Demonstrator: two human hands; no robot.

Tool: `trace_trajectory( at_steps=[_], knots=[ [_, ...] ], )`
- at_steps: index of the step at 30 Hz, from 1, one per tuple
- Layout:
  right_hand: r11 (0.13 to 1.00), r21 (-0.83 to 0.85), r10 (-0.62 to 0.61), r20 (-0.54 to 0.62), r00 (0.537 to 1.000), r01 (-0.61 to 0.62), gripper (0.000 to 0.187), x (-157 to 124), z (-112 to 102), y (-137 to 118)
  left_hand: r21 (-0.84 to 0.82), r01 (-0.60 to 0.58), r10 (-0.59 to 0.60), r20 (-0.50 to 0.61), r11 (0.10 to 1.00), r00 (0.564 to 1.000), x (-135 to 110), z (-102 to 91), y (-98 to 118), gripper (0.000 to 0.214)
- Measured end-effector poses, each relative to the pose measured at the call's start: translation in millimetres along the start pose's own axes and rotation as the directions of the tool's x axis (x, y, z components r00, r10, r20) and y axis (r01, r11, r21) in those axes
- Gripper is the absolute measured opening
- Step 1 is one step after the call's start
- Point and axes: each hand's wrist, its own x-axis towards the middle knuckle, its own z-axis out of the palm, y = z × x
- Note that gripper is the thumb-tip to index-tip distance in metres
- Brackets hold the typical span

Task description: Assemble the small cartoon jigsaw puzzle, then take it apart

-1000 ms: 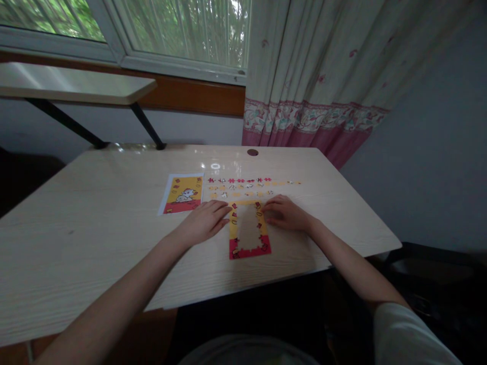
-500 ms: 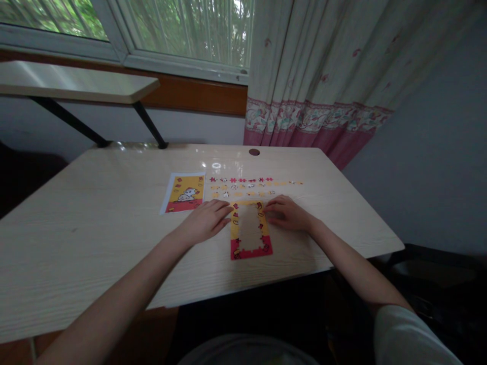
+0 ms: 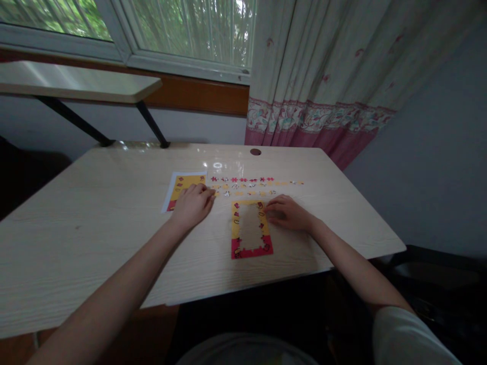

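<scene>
The frame [image 3: 252, 252] lies on the surface [image 3: 190, 274], yellow above and red below, with small drawings and a jagged inner edge. Beyond it sit pieces [image 3: 243, 180] in three rows, the farthest mostly red; the left hand [image 3: 192, 204], curled at their left end, covers part of the sheet [image 3: 192, 180], its grip impossible to tell. The right hand [image 3: 286, 212], loosely parted, is beside the frame.

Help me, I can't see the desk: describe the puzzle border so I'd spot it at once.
On the pale desk by the window, find the right hand. Just left of it lies the puzzle border, yellow above, red below. Unlike the printed picture, its middle is open.
</scene>
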Motion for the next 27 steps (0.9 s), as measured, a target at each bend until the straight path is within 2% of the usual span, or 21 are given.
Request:
trace_trajectory(
  at_steps=[4,16,21,24,27],
  knots=[
    [1.000,0.004,-0.002,0.009,1.000,0.002,0.030,0.3,-1.8,-2.5,0.009,0.006,-0.006,0.008,1.000,1.000,3.3,4.9,-2.1,0.037],
    [1.000,0.008,-0.001,0.007,1.000,0.001,0.029,0.7,-0.8,-0.2,-0.042,0.038,-0.036,0.036,0.998,0.999,10.6,3.3,-2.9,0.034],
    [1.000,0.006,-0.004,0.000,1.000,0.004,0.029,0.5,-0.5,-0.7,-0.103,0.014,-0.015,-0.011,0.995,1.000,11.7,4.6,-6.3,0.027],
    [1.000,0.012,0.000,-0.017,1.000,0.000,0.027,0.6,0.1,-1.1,-0.195,-0.016,0.007,-0.049,0.981,0.999,10.4,5.8,-6.1,0.021],
    [1.000,0.018,0.005,-0.045,0.999,-0.005,0.024,3.8,-1.6,-2.5,-0.436,0.018,-0.062,-0.086,0.900,0.994,10.2,6.5,-0.3,0.017]
  ],
)
